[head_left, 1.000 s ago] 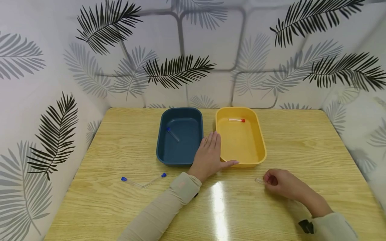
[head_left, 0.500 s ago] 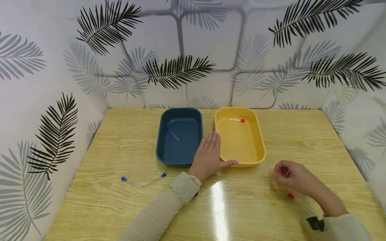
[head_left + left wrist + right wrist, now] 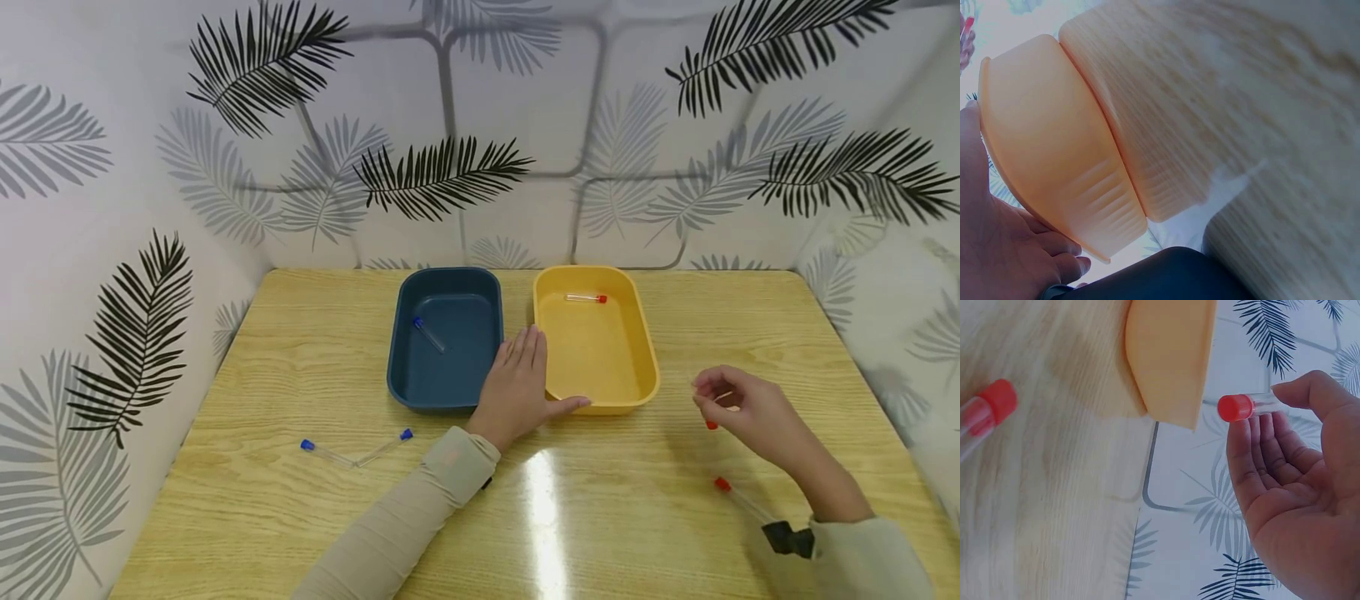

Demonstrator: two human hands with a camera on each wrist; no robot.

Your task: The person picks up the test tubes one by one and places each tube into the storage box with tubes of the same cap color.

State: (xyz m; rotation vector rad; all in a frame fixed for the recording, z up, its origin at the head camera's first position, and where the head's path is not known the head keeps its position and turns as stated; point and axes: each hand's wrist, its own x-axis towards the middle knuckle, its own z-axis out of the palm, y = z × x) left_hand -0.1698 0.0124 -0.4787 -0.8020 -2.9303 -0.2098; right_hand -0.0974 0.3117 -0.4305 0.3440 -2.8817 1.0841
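My right hand point(image 3: 757, 417) is raised over the table to the right of the yellow bin point(image 3: 596, 358). Between thumb and fingertips it pinches a clear test tube with a red cap point(image 3: 1236, 407), seen best in the right wrist view. Below that hand, another red-capped tube point(image 3: 738, 498) lies on the table, partly hidden by the wrist strap. My left hand point(image 3: 517, 387) rests with straight fingers across the neighbouring rims of the blue bin point(image 3: 446, 383) and the yellow bin, its thumb spread along the yellow bin's front rim.
One blue-capped tube point(image 3: 429, 335) lies in the blue bin, and one red-capped tube point(image 3: 585, 298) in the yellow bin. Two more blue-capped tubes point(image 3: 326, 454) point(image 3: 386, 448) lie on the wooden table, front left, their clear ends meeting. A leaf-patterned wall covering point(image 3: 517, 108) stands behind the table.
My right hand has moved right and up with the red-capped tube, lifting it off to the bin's right side and uncovering the other red-capped tube. The left hand has stayed put.
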